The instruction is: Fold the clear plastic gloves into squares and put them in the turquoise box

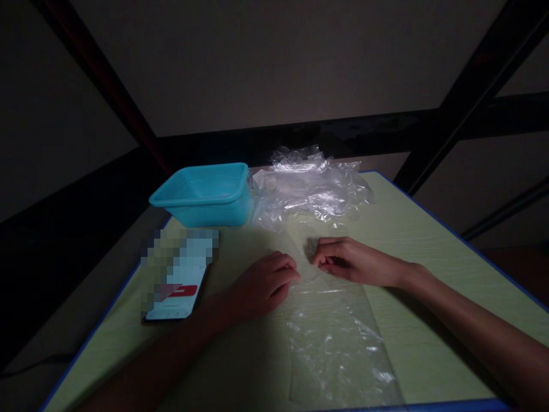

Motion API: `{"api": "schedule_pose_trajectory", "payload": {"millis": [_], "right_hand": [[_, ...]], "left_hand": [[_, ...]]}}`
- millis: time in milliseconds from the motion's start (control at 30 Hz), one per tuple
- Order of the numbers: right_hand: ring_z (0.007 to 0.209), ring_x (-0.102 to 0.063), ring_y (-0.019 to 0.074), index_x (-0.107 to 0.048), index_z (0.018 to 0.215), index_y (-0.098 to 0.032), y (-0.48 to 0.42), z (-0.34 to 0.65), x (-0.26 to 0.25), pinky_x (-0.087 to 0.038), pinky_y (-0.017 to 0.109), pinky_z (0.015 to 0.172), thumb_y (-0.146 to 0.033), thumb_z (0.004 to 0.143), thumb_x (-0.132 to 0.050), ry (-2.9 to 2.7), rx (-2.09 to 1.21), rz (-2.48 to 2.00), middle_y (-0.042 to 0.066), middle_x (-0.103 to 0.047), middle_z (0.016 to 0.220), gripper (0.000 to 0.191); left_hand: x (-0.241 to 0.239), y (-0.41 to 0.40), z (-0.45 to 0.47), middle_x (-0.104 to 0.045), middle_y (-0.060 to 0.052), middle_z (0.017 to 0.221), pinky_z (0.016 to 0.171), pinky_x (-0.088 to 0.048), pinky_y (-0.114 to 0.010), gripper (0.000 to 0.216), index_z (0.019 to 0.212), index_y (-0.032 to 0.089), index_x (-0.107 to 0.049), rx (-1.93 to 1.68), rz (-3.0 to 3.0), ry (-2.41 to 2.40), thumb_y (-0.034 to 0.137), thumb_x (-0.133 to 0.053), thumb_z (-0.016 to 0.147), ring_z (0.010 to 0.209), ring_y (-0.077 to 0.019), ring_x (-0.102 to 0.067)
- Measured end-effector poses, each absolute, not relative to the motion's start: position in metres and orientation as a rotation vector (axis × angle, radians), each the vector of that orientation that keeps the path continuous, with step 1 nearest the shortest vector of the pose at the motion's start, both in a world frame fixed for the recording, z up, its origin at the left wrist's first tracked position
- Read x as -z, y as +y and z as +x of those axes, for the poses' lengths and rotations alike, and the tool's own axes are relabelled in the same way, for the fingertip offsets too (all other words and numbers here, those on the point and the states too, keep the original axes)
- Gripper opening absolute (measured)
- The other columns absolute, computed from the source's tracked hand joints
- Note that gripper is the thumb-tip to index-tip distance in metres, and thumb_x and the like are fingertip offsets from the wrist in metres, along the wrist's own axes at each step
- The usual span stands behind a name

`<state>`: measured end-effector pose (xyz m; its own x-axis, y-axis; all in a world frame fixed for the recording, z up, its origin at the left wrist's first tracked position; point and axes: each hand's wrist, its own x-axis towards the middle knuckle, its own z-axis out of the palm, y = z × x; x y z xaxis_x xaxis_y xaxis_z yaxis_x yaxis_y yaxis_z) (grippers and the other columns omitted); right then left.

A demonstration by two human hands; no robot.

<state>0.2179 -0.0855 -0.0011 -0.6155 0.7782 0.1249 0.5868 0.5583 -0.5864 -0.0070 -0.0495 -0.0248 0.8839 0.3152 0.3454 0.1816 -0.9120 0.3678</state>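
Note:
A clear plastic bag (337,343) lies flat on the table and reaches toward its front edge. At the bag's left side, my left hand (272,283) is closed, thumb and fingers pinched together on the thin film. Opposite it, my right hand (345,260) is also closed, its curled fingertips pinching the film at the bag's upper right part. The film is so see-through that the exact grip is hard to make out. Beyond both hands sits a crumpled heap of clear plastic bags (313,189).
A turquoise plastic basin (210,212) stands at the back left, beside the heap. A phone (184,286) with a lit, partly blurred screen lies left of my left hand. The pale table (412,246) has a blue edge, and a wall rises behind it.

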Motion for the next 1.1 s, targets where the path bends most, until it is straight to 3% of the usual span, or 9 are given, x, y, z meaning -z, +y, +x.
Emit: {"api": "schedule_pose_trajectory", "payload": {"millis": [533,833,1000,1100], "right_hand": [[0.070,-0.050,0.0119,-0.058,0.080,-0.016,-0.086,0.217,0.001,-0.041,0.025,0.061,-0.007,0.082,-0.045,-2.428,-0.697,-1.127,0.002,-0.051,0.076,0.016],[0.076,-0.057,0.0139,-0.060,0.092,-0.014,-0.107,0.219,-0.023,-0.046,0.027,0.068,-0.019,0.090,-0.041,-2.423,-0.551,-1.098,0.006,-0.060,0.084,0.020],[0.102,-0.058,0.0224,-0.056,0.119,-0.018,-0.156,0.223,-0.029,-0.047,0.039,0.087,-0.035,0.088,-0.047,-2.670,-0.343,-1.111,0.010,-0.063,0.113,0.037],[0.122,-0.044,0.0275,-0.035,0.137,-0.013,-0.182,0.224,-0.023,-0.045,0.041,0.094,-0.051,0.081,-0.053,-2.781,-0.202,-1.092,0.013,-0.045,0.136,0.071]], "left_hand": [[0.024,-0.048,-0.008,-0.058,-0.007,0.090,0.075,-0.044,-0.028,0.018,0.088,0.014,-0.060,-0.563,2.702,0.365,0.008,-0.045,0.081,0.085,-0.0164,-0.052],[0.021,-0.049,-0.014,-0.061,-0.008,0.090,0.074,-0.046,-0.028,0.023,0.091,0.014,-0.057,-0.797,2.449,0.436,0.007,-0.037,0.084,0.084,-0.0153,-0.056],[0.018,-0.057,-0.025,-0.060,-0.005,0.080,0.066,-0.045,-0.025,0.022,0.090,0.013,-0.057,-0.774,2.404,0.451,0.008,-0.036,0.084,0.073,-0.0131,-0.057],[0.020,-0.060,-0.029,-0.060,-0.004,0.075,0.064,-0.044,-0.023,0.022,0.087,0.013,-0.056,-0.771,2.374,0.442,0.007,-0.035,0.084,0.069,-0.0116,-0.056]]}}
